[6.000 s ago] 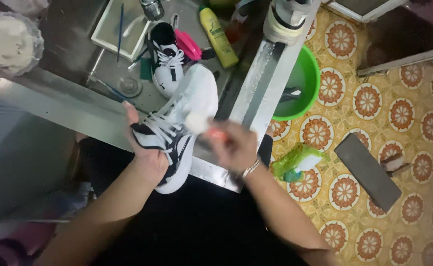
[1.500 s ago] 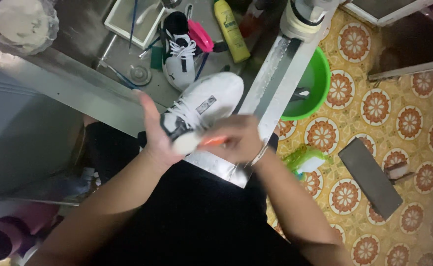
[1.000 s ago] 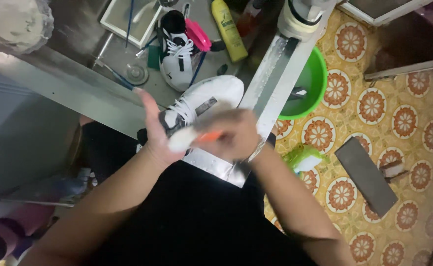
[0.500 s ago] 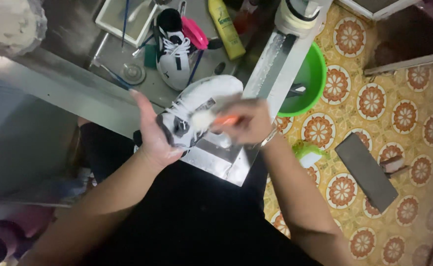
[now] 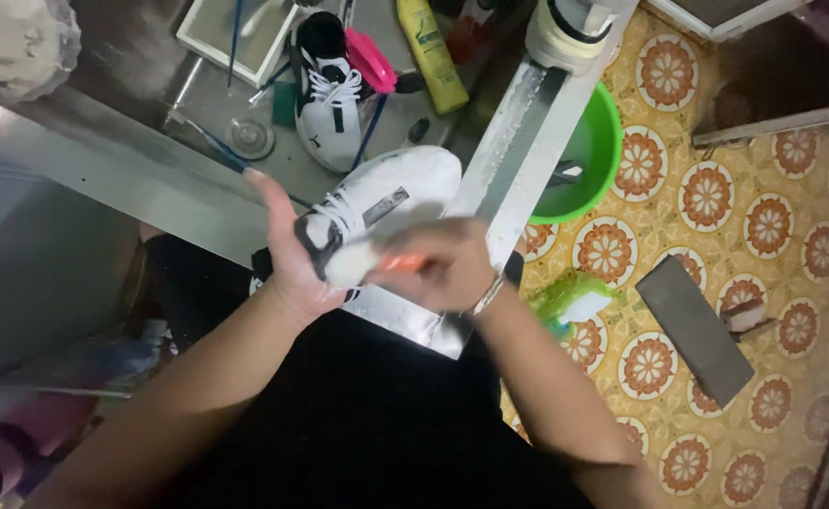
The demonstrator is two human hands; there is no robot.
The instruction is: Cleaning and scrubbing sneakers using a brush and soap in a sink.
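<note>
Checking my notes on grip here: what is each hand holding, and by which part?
The left hand holds the white sneaker by its heel end. The right hand grips a brush by its orange handle, bristles against the shoe.

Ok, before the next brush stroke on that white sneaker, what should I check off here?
1. Left hand grips the white sneaker at its heel end: ok.
2. Right hand holds the orange-handled brush: ok.
3. Brush head touching the shoe: cannot tell, motion blur.
4. Sneaker held over the metal sink edge: ok.
5. Second sneaker lies apart in the sink: ok.
6. Green basin on the floor beside the sink: ok.
</note>
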